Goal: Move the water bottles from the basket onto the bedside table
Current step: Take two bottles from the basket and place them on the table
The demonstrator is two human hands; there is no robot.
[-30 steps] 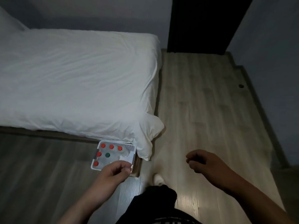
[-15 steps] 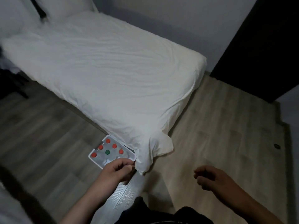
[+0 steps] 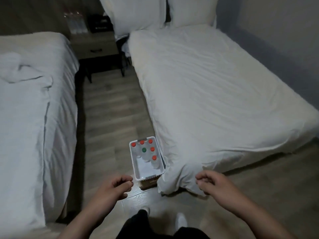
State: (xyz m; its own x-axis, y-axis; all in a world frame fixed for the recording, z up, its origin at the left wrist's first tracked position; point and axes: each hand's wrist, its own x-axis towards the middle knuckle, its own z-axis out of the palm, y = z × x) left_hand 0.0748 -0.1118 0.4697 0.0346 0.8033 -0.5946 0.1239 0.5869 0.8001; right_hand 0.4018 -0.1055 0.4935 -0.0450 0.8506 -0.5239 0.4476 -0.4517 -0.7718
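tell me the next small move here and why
Probably lower the left hand into the basket and take the nearest red-capped bottle. Both hands are empty, the right hand hangs by the bed corner, and the bottles stand upright in the basket, far from the bedside table.

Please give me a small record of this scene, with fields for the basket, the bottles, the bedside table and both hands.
basket: white basket, on a wooden block beside the right bed's corner
bottles: six upright inside; five orange caps, one green cap
bedside table: bedside table, far end, between the two beds
left hand: left hand, loosely curled, empty, near the basket
right hand: right hand, loosely curled, empty
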